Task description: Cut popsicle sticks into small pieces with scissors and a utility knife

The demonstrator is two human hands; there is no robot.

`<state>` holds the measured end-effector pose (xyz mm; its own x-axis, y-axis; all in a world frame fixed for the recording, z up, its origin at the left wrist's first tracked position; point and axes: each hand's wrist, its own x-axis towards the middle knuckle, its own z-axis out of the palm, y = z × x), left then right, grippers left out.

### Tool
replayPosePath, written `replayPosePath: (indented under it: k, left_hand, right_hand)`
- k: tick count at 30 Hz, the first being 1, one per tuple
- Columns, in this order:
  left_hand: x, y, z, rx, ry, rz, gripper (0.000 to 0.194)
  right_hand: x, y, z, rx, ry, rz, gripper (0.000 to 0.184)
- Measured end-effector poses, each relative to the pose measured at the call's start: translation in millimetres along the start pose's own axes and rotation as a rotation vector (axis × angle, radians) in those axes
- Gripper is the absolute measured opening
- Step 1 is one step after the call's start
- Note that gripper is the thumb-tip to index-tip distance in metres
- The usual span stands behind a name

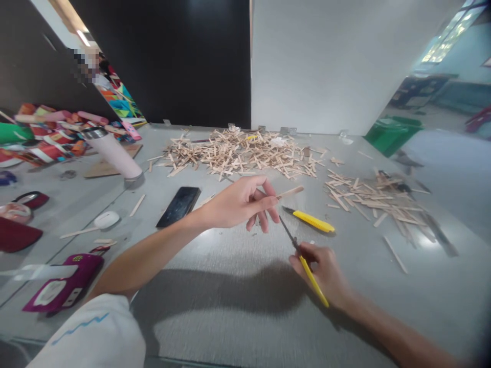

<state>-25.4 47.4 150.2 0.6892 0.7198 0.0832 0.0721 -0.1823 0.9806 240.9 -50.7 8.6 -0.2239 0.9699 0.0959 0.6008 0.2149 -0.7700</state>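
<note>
Head view: both hands are positioned above the counter [261, 255], each grasping one item. The left hand [257, 202] pinches a flat wooden stick [293, 192] between thumb and fingers; the free end of the stick projects to the right, and the remaining fingers are loosely curled. The right hand [322, 268] grips a tool [315, 286] with a yellow handle and a slender dark blade. The blade points up and to the left, its tip near the left fingertips; contact between the two cannot be determined. A yellow cutter [312, 221] lies on the counter just right of the left hand, dark end toward that hand. Beyond the hands, a large pile [233, 153] of sticks extends along the base of a black panel [172, 61] and a white panel [330, 61]. A smaller pile [372, 197] is located to the right of the cutter. A phone [179, 206] lies flat beyond the left forearm. Farther left are a pale tumbler [117, 156], standing upright, a white rounded object [106, 220] and a purple item [67, 286]. A green bin [395, 133] is located past the counter's far right side.
</note>
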Motion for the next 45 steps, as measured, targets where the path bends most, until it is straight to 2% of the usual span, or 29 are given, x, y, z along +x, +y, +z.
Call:
replayPosePath:
  k: [7, 11, 17, 27, 32, 38, 42, 45]
  left_hand:
    - [-1, 3, -6.7, 0.089, 0.088, 0.048, 0.030]
    - [-3, 8, -8.4, 0.157, 0.085, 0.051, 0.031]
    - [-5, 13, -5.7, 0.130, 0.092, 0.017, 0.038]
    - [-6, 12, -4.6, 0.138, 0.150, -0.005, 0.039]
    - [-5, 9, -5.1, 0.152, 0.151, -0.009, 0.034]
    - [-5, 8, -5.2, 0.217, 0.140, -0.013, 0.010]
    - [-5, 8, -6.8, 0.295, 0.157, -0.049, 0.018]
    - [-4, 8, -7.5, 0.314, 0.137, -0.051, 0.017]
  right_hand:
    - [-2, 6, 1, 0.005, -0.001, -0.011, 0.033]
    - [-3, 4, 0, 0.002, 0.022, -0.021, 0.033]
    - [-3, 3, 1, -0.049, 0.049, -0.042, 0.031]
    - [-4, -3, 0, -0.117, 0.095, -0.110, 0.032]
    - [-5, 0, 1, -0.122, 0.111, -0.126, 0.033]
    - [-3, -4, 0, -0.115, 0.134, -0.148, 0.035]
    - [-2, -14, -3, -0.079, 0.138, -0.163, 0.040]
    - [-2, -20, -4, -0.072, 0.152, -0.155, 0.043]
